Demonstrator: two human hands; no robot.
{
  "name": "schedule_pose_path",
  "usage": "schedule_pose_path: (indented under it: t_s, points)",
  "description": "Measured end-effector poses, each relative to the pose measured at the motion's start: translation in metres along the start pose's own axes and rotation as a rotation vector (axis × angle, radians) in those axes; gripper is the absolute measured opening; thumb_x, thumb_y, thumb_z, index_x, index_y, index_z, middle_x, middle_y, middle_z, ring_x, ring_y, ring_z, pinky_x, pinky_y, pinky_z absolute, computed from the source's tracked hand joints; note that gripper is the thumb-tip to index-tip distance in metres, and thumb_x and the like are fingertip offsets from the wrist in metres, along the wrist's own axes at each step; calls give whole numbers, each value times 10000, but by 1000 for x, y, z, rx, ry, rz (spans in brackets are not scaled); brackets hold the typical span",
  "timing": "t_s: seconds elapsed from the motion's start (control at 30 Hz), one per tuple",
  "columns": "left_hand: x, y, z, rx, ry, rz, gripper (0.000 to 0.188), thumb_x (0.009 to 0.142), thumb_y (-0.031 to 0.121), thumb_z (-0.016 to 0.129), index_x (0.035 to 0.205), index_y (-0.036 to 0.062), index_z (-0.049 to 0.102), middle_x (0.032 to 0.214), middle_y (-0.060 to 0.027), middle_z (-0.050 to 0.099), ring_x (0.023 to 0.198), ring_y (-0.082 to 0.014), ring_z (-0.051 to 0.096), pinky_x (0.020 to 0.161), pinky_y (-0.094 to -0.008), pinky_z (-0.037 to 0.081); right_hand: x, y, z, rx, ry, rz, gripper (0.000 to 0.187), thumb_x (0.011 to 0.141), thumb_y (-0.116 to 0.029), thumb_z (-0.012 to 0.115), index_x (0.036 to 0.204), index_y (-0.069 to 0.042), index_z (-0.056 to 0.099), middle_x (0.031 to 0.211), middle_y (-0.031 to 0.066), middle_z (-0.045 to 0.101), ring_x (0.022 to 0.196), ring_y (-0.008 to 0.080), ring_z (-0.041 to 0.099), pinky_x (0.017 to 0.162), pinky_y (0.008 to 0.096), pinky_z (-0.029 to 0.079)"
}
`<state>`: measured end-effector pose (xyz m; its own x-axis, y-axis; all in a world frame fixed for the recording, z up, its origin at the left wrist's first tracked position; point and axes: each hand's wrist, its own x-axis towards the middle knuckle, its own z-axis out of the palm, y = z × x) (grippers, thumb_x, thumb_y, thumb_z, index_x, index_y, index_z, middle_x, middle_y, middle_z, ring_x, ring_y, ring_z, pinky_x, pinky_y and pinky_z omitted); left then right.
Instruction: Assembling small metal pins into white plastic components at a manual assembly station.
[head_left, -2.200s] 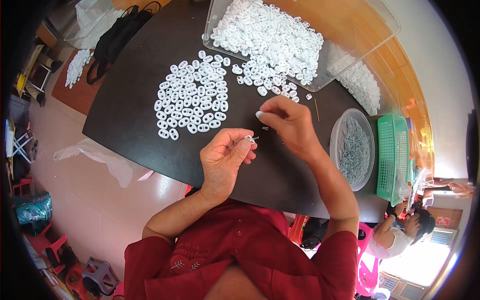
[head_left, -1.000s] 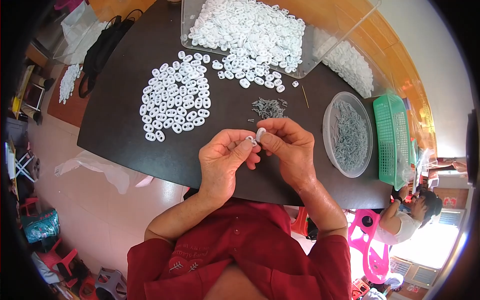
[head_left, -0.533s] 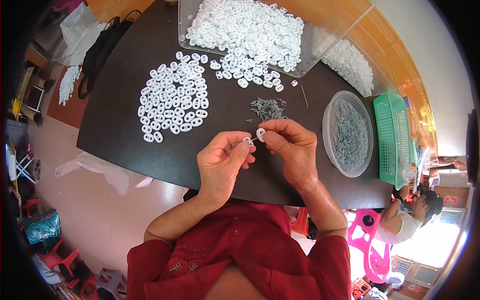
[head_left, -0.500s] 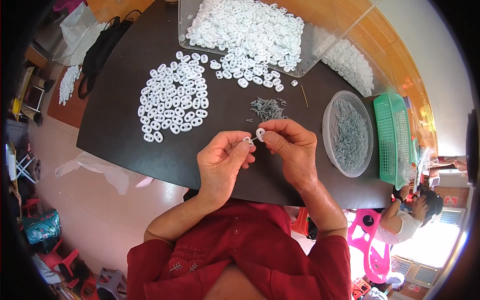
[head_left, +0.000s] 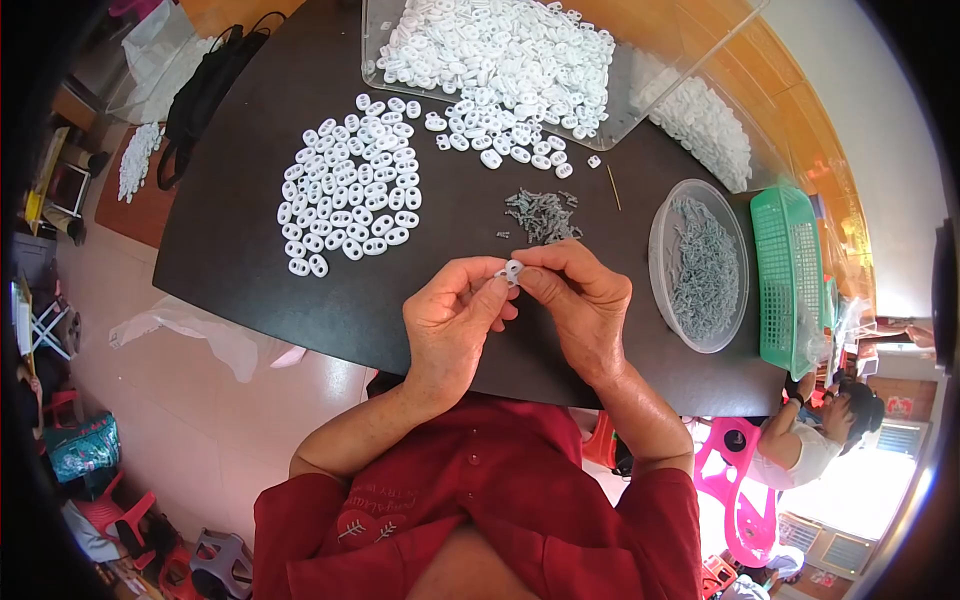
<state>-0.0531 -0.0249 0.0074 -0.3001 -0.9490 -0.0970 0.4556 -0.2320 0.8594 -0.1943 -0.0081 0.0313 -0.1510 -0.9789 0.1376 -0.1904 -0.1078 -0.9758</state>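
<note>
Pinched between the fingertips of both hands is a small white plastic oval part (head_left: 511,272) with holes in it, just above the table's near side. My left hand (head_left: 450,320) is closed on its left side, thumb on top. My right hand (head_left: 583,305) grips it from the right with thumb and forefinger. Fingers hide part of the piece, so I cannot make out how its pieces join. Just beyond my fingertips lies a small heap of grey plastic pins (head_left: 541,216). A spread of white two-holed ovals (head_left: 350,190) lies to the left.
At the back, a clear bin (head_left: 620,125) spills white pieces onto the dark table (head_left: 250,150). To the right stand a round tub (head_left: 655,270) of grey pins and a green basket (head_left: 785,280). A thin yellow stick (head_left: 614,188) lies nearby. A person (head_left: 815,440) sits at far right.
My hands have come closer together. The white ring in my right fingers, apart from the left-hand piece before, now sits against it. The view has shifted slightly.
</note>
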Motion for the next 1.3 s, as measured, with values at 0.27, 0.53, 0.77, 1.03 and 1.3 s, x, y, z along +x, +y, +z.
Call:
schedule_pose_path:
  t_s: [0.27,0.53,0.77,1.03,1.3]
  points:
    - [-1,-7,0,19,-10,122,238,903,11,557,1135,-39,563,879,-88,637,706,-117,607,607,-228,500,-3,-2,4,-139,23,-81,158,822,74,598,957,12,653,844,47,601,769,108,574,688,231,468]
    - [-1,-6,0,19,-9,94,243,903,0,550,1141,-41,569,874,-87,636,724,-123,610,611,-229,498,-6,-2,2,-113,-3,-28,183,821,78,603,995,28,628,878,52,603,784,92,570,698,230,471]
    - [3,-7,-3,-108,-40,83,257,889,-8,571,1143,-40,583,891,-64,644,741,-89,587,632,-198,467,-11,-4,6,-298,1,-217,313,735,60,694,1035,10,618,945,81,585,747,124,586,658,238,485]
    - [-2,3,-2,-146,-39,-45,247,892,3,563,1133,-46,588,900,-85,661,724,-85,587,648,-212,485,-11,2,3,-548,38,-474,366,688,38,730,1036,2,621,921,104,586,703,162,576,578,260,490]
    - [-5,2,-6,-16,-70,27,230,898,21,579,1122,-31,593,931,-45,636,770,-41,554,643,-161,448,-16,5,2,-499,49,-463,340,695,46,724,1020,11,627,922,105,593,718,152,579,587,252,486]
